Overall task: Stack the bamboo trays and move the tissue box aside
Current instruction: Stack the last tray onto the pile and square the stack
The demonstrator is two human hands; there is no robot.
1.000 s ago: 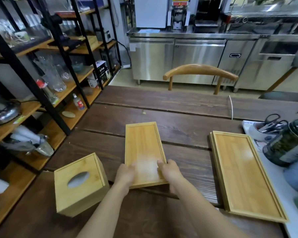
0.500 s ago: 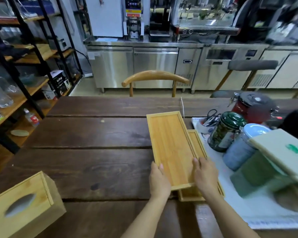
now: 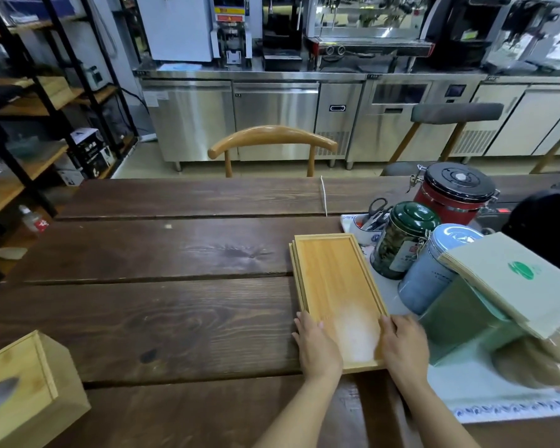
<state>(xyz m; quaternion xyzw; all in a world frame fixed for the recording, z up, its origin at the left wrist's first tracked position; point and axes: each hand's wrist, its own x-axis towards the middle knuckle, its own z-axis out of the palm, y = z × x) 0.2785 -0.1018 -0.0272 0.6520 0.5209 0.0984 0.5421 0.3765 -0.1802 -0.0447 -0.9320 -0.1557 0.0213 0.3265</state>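
We hold the upper bamboo tray (image 3: 337,295) by its near corners, left hand (image 3: 317,347) and right hand (image 3: 404,342) clamped on its edges, squaring it over the lower tray (image 3: 292,253) — the tissue box (image 3: 23,386) sits well left of the trays, unmoved

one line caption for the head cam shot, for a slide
Both hands, left hand and right hand, settle the top bamboo tray onto the lower tray.
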